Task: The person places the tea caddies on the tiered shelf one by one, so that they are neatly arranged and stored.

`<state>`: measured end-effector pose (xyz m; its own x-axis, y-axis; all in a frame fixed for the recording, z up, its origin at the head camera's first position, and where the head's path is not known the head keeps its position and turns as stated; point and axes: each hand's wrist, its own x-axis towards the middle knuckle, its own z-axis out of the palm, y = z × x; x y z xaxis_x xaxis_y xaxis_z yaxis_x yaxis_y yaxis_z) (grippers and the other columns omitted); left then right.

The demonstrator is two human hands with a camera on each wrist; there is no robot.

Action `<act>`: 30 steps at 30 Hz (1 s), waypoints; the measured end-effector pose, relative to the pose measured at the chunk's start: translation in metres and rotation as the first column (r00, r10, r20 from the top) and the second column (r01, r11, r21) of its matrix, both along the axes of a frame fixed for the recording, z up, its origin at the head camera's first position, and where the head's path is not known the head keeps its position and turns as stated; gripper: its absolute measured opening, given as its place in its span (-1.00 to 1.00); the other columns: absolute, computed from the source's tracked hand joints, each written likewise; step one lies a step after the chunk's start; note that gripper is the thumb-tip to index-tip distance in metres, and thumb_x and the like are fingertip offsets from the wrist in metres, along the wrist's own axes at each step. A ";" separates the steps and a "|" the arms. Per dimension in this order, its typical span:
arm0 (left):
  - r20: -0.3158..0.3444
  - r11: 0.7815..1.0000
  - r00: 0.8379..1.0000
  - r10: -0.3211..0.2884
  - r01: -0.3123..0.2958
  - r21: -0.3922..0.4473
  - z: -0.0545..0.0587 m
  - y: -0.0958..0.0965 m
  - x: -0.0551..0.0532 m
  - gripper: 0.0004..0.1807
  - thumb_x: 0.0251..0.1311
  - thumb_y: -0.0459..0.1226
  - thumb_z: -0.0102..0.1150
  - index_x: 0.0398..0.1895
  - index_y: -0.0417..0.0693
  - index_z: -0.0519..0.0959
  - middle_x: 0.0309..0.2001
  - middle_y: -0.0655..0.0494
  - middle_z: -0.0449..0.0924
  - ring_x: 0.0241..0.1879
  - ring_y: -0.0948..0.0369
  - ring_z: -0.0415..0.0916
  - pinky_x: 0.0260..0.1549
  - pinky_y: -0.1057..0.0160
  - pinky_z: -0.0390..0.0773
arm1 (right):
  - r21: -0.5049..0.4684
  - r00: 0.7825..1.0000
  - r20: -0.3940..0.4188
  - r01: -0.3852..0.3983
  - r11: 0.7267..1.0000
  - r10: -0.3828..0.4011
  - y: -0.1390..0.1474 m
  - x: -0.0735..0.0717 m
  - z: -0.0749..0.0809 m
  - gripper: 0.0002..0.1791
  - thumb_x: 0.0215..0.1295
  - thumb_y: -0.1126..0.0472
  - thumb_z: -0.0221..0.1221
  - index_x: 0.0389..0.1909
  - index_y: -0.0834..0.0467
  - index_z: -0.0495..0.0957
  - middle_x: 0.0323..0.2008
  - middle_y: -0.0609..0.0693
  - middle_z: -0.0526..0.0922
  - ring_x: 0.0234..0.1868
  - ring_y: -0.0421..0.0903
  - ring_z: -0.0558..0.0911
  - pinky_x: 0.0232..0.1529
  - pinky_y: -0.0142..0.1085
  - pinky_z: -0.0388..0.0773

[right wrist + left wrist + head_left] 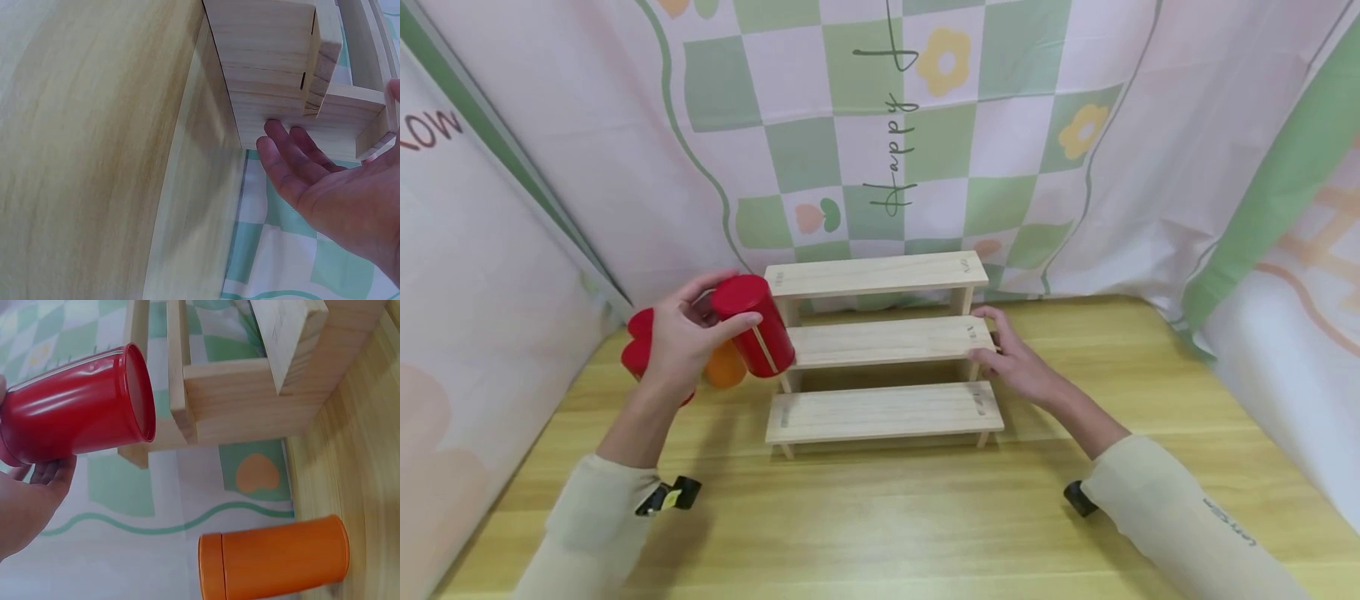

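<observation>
My left hand [681, 333] grips a red cylindrical canister [756, 333], tilted, at the left end of the middle tier. In the left wrist view, the red canister [75, 406] shows its flat round end towards the shelf. A three-tier wooden shelf [887, 340] stands on the table. At its right end my right hand [1018, 358] holds the middle tier, thumb at the front edge and index finger towards the back. The other fingers [290, 162] lie against the side panel in the right wrist view.
An orange canister [275, 559] stands on the wooden table [880, 517], left of the shelf. More red canisters [637, 354] are partly hidden behind my left hand. A checkered curtain [865, 150] hangs behind the shelf, with pale fabric along both sides.
</observation>
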<state>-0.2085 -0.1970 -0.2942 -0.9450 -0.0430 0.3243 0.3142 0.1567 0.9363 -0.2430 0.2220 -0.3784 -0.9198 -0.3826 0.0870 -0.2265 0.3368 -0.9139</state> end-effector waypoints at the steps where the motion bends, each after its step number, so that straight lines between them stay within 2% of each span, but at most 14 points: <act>1: 0.005 1.000 1.000 -0.001 0.001 -0.013 0.000 0.002 0.000 -0.38 0.24 -0.35 0.44 0.38 -0.20 0.50 0.04 0.23 0.66 0.00 0.17 0.59 -0.06 0.43 0.65 | 0.003 1.000 -0.001 0.001 1.000 -0.001 0.000 0.000 0.000 -0.34 0.51 0.27 0.02 0.47 0.18 -0.08 -0.12 0.17 0.37 -0.28 0.01 0.36 -0.29 -0.23 0.48; 6: 0.003 0.999 1.000 -0.004 0.004 -0.047 0.000 0.009 -0.002 -0.40 0.27 -0.33 0.42 0.37 -0.20 0.50 0.02 0.26 0.66 0.00 0.19 0.61 -0.05 0.43 0.65 | 0.007 1.000 0.002 0.001 1.000 -0.001 -0.002 0.000 0.001 -0.34 0.51 0.26 0.01 0.47 0.18 -0.08 -0.05 0.23 0.38 -0.20 0.04 0.40 -0.24 -0.17 0.53; 10: -0.014 0.999 1.000 -0.028 0.028 -0.021 -0.002 0.016 -0.005 -0.42 0.27 -0.36 0.42 0.36 -0.18 0.52 0.00 0.24 0.69 -0.03 0.17 0.63 -0.05 0.40 0.66 | 0.003 1.000 0.005 0.002 1.000 -0.002 -0.002 0.000 0.002 -0.34 0.50 0.26 0.02 0.47 0.18 -0.08 -0.05 0.24 0.39 -0.20 0.04 0.40 -0.26 -0.19 0.52; 13: -0.017 0.999 0.999 -0.042 0.041 -0.034 -0.003 0.021 -0.007 -0.41 0.27 -0.34 0.41 0.38 -0.16 0.51 0.04 0.17 0.68 -0.02 0.15 0.62 -0.06 0.39 0.67 | 0.004 1.000 0.014 0.001 1.000 -0.001 -0.001 0.000 0.003 -0.34 0.49 0.26 0.02 0.46 0.18 -0.07 -0.08 0.21 0.38 -0.23 0.03 0.39 -0.29 -0.21 0.51; 19: -0.012 0.997 0.998 -0.059 0.059 -0.040 -0.004 0.028 -0.008 -0.40 0.27 -0.35 0.41 0.38 -0.15 0.51 0.13 -0.04 0.65 0.00 0.12 0.62 -0.05 0.37 0.67 | 0.036 0.999 0.048 -0.016 0.999 0.014 0.003 -0.001 0.007 -0.32 0.50 0.22 0.05 0.46 0.17 -0.10 -0.11 0.19 0.37 -0.13 0.05 0.43 -0.08 -0.02 0.62; 26: -0.018 0.996 0.996 -0.085 0.085 0.000 -0.005 0.030 -0.008 -0.40 0.25 -0.40 0.41 0.38 -0.19 0.51 0.08 0.06 0.67 -0.01 0.12 0.62 -0.05 0.36 0.68 | 0.073 0.997 0.065 -0.045 0.996 0.040 0.006 0.000 0.011 -0.26 0.54 0.15 0.04 0.54 0.16 -0.15 0.17 0.39 0.40 0.19 0.26 0.48 0.15 0.23 0.56; 30: -0.021 0.995 0.995 -0.095 0.096 0.016 -0.006 0.031 -0.008 -0.40 0.25 -0.41 0.40 0.38 -0.19 0.51 0.08 0.06 0.67 -0.01 0.10 0.61 -0.05 0.35 0.68 | 0.079 0.997 0.060 -0.051 0.996 0.047 0.006 -0.001 0.010 -0.23 0.55 0.15 0.03 0.57 0.16 -0.17 0.24 0.44 0.37 0.25 0.34 0.47 0.17 0.28 0.54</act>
<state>-0.2168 -0.1657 -0.3002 -0.9383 0.0415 0.3433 0.3458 0.1098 0.9319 -0.2436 0.2280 -0.3685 -0.9024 -0.4309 0.0010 -0.1916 0.3992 -0.8966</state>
